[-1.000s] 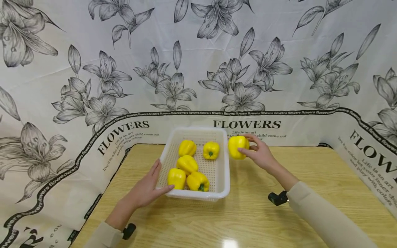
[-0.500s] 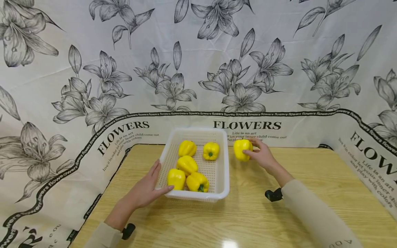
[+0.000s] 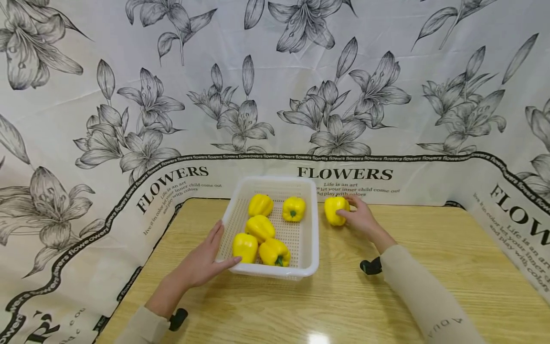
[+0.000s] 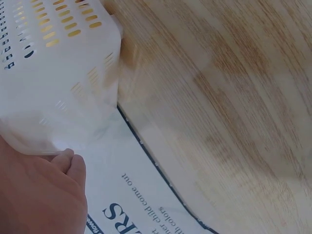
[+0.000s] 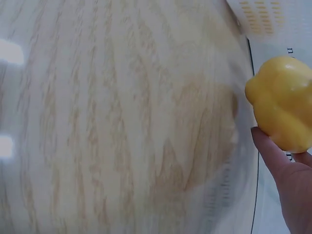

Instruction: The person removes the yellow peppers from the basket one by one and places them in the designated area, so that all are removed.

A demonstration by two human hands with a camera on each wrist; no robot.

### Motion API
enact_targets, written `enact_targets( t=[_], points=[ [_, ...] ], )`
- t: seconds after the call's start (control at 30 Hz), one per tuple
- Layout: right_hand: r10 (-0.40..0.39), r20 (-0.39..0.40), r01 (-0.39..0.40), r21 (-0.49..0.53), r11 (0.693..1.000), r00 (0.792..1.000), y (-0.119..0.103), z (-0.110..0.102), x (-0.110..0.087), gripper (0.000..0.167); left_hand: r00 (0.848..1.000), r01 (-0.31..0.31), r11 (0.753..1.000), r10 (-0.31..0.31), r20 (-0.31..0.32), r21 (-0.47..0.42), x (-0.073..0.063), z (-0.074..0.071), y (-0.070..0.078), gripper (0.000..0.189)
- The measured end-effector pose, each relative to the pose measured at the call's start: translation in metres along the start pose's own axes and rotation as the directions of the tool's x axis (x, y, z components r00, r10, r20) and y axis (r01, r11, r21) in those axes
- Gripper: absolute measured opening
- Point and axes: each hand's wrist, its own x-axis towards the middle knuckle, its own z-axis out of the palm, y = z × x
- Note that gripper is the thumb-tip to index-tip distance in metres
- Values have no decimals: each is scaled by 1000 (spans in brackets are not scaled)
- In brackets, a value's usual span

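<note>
In the head view, my left hand (image 3: 199,260) holds the near left corner of a white perforated plastic basket (image 3: 312,239), its thumb over the rim and its fingers along the outer left wall. Several yellow bell peppers (image 3: 259,229) lie inside the basket. Just right of the basket, my right hand (image 3: 361,217) grips another yellow bell pepper (image 3: 335,211) between thumb and fingers. In the right wrist view this bell pepper (image 5: 285,105) sits against the fingers; its far side is out of frame. Whether it touches the table cannot be told.
A light wood-grain table (image 3: 339,296) carries the basket. White cloth with printed flowers (image 3: 335,134) stands behind the table and at both sides. Dark wrist devices (image 3: 371,266) sit below each wrist.
My right hand has moved slightly right, away from the basket rim, and lower with the bell pepper in its grip. The left hand and the basket stay in place.
</note>
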Motion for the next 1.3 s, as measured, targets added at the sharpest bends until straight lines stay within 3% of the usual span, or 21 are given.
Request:
enact_targets(
  t=[0.33, 0.63, 0.87, 1.3],
  points=[
    [1, 36, 0, -34, 999, 999, 6, 4, 7, 68, 1000, 7, 1000, -7, 1, -13, 0, 2, -2, 115],
    [61, 44, -58, -69, 996, 997, 9, 3, 9, 64, 1000, 2, 1000, -2, 0, -20, 0, 2, -2, 115],
    [64, 44, -58, -122, 991, 997, 6, -6, 0, 68, 1000, 5, 1000, -5, 8, -17, 1, 1, -2, 115],
    [-20, 63, 30, -170, 985, 998, -17, -23, -28, 69, 1000, 6, 1000, -6, 12, -12, 1, 1, -2, 115]
  ],
)
